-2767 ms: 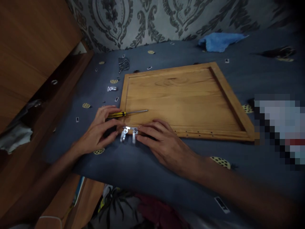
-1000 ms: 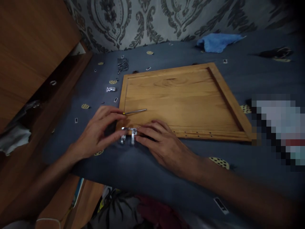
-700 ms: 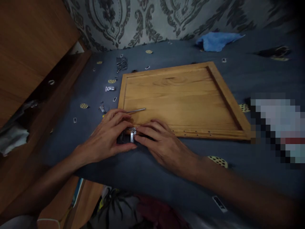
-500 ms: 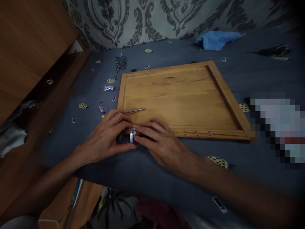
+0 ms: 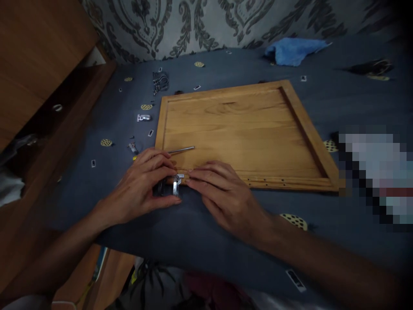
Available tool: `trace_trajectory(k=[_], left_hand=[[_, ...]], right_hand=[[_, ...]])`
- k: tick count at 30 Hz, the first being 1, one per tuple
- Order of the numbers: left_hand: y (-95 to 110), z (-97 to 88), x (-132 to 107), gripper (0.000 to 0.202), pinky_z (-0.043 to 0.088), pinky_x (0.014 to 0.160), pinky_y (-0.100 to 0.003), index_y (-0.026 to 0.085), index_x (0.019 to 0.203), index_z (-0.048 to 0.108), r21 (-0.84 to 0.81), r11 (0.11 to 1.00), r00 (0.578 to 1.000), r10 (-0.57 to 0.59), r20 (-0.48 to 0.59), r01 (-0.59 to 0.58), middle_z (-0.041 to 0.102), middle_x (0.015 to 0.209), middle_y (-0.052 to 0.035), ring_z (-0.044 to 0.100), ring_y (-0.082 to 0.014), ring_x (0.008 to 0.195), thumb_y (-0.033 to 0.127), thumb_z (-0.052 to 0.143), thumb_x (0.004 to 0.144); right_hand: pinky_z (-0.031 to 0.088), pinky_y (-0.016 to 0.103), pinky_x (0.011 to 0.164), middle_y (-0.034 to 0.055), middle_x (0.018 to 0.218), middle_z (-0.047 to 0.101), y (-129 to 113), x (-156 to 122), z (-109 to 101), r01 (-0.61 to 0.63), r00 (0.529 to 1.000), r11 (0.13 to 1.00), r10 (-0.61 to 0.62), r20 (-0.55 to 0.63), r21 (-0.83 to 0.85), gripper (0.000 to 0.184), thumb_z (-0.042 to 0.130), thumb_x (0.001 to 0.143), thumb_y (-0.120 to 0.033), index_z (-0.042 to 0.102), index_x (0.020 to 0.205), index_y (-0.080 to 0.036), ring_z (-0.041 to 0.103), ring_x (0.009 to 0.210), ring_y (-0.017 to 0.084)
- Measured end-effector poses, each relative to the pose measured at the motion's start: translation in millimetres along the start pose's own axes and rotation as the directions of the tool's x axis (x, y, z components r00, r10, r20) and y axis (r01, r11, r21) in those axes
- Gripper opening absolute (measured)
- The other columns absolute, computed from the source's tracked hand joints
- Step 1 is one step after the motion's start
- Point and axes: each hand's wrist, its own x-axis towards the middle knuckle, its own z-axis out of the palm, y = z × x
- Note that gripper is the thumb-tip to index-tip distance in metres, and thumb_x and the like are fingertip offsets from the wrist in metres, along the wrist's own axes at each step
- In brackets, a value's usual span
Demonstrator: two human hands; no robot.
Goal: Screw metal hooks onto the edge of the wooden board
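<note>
Metal bracket point(image 5: 176, 186) held in fingers of left hand point(image 5: 142, 183) at wooden panel point(image 5: 232, 133); fingers of right hand point(image 5: 230, 198) bunched alongside, grip unclear.

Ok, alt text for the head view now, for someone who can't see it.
The left hand holds a metal bracket at the near edge of a framed wooden panel, with the right hand beside it. A screwdriver shaft shows over the panel past the left hand; a blue cloth lies beyond, on a dark patterned sheet.
</note>
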Motion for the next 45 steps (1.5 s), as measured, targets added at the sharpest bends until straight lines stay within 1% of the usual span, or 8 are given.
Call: trace_trajectory(k=[6, 16, 28, 32, 34, 36, 39, 45], left_hand=[[-0.8, -1.0, 0.8, 0.038, 0.049, 0.107, -0.049, 0.019, 0.111, 0.070, -0.007, 1.000, 1.000, 0.008, 0.010, -0.008, 0.071, 0.111, -0.0095, 0.059, -0.0300, 0.122, 0.053, 0.073, 0.094], [-1.6, 1.0, 0.0, 0.038, 0.050, 0.106, -0.049, 0.021, 0.111, 0.072, -0.007, 1.000, 1.000, -0.011, 0.001, 0.011, 0.071, 0.111, -0.0095, 0.059, -0.0299, 0.122, 0.055, 0.072, 0.094], [-1.3, 0.4, -0.6, 0.037, 0.048, 0.107, -0.050, 0.019, 0.111, 0.070, 0.015, 1.000, 1.000, 0.007, 0.010, -0.007, 0.070, 0.112, -0.0094, 0.057, -0.0296, 0.122, 0.052, 0.072, 0.095], [0.1, -5.9, -0.6, 0.049, 0.048, 0.107, -0.049, 0.020, 0.120, 0.069, 0.024, 1.000, 1.000, -0.008, 0.027, 0.007, 0.070, 0.116, -0.0100, 0.056, -0.0306, 0.123, 0.059, 0.072, 0.092], [1.5, -10.8, 0.9, 0.044, 0.049, 0.104, -0.045, 0.020, 0.122, 0.068, 0.023, 0.999, 1.000, -0.028, 0.010, 0.028, 0.069, 0.117, -0.0095, 0.056, -0.0289, 0.122, 0.056, 0.068, 0.096], [2.7, -16.0, 4.3, 0.027, 0.051, 0.100, -0.041, 0.020, 0.116, 0.068, 0.044, 0.999, 1.000, -0.025, -0.009, 0.025, 0.070, 0.113, -0.0077, 0.059, -0.0259, 0.117, 0.043, 0.061, 0.103], [3.0, -23.3, 12.3, 0.017, 0.050, 0.097, -0.040, 0.021, 0.110, 0.069, 0.098, 0.994, 0.997, 0.046, 0.055, -0.051, 0.073, 0.105, -0.0044, 0.062, -0.0227, 0.107, 0.029, 0.054, 0.108], [0.4, -32.5, 29.1, 0.019, 0.045, 0.105, -0.049, 0.022, 0.111, 0.070, 0.219, 0.950, 0.958, 0.168, 0.233, -0.220, 0.072, 0.110, -0.0047, 0.060, -0.0257, 0.113, 0.026, 0.052, 0.108]], right_hand=[[0.059, 0.049, 0.097, 0.0133, 0.117, 0.079, -1.4, 2.1, 0.9, 0.033, 0.999, 0.999, -0.033, 0.043, 0.011, 0.028, 0.051, 0.101, -0.009, 0.073, 0.118, -0.012, 0.068, 0.112, 0.028], [0.052, 0.054, 0.105, 0.0146, 0.129, 0.076, -0.8, 0.7, 2.7, 0.033, 0.987, 0.999, -0.029, 0.156, -0.018, 0.035, 0.048, 0.100, -0.008, 0.071, 0.127, -0.013, 0.063, 0.123, 0.029], [0.044, 0.056, 0.112, 0.0108, 0.131, 0.075, -4.3, -0.8, 5.5, 0.057, 0.970, 0.980, -0.009, 0.242, -0.189, 0.030, 0.052, 0.103, -0.011, 0.071, 0.124, -0.019, 0.061, 0.123, 0.028], [0.044, 0.058, 0.110, 0.0120, 0.130, 0.075, -4.9, 0.5, 5.7, 0.067, 0.972, 0.980, -0.021, 0.233, -0.189, 0.031, 0.055, 0.101, -0.009, 0.071, 0.127, -0.017, 0.061, 0.121, 0.029], [0.045, 0.056, 0.110, 0.0113, 0.129, 0.075, -4.3, 0.7, 5.9, 0.077, 0.974, 0.977, -0.030, 0.225, -0.200, 0.031, 0.053, 0.102, -0.009, 0.071, 0.126, -0.017, 0.062, 0.120, 0.028], [0.045, 0.054, 0.110, 0.0100, 0.128, 0.076, -3.4, 0.5, 6.1, 0.088, 0.976, 0.972, -0.039, 0.216, -0.218, 0.030, 0.051, 0.104, -0.010, 0.071, 0.124, -0.018, 0.062, 0.118, 0.026], [0.045, 0.052, 0.110, 0.0087, 0.128, 0.076, -2.5, 0.0, 6.6, 0.097, 0.978, 0.967, -0.049, 0.201, -0.237, 0.029, 0.049, 0.104, -0.010, 0.072, 0.119, -0.018, 0.062, 0.118, 0.025], [0.043, 0.053, 0.110, 0.0089, 0.129, 0.075, -2.8, 1.0, 8.8, 0.077, 0.978, 0.973, -0.032, 0.205, -0.216, 0.028, 0.055, 0.102, -0.010, 0.072, 0.121, -0.019, 0.062, 0.120, 0.026]])
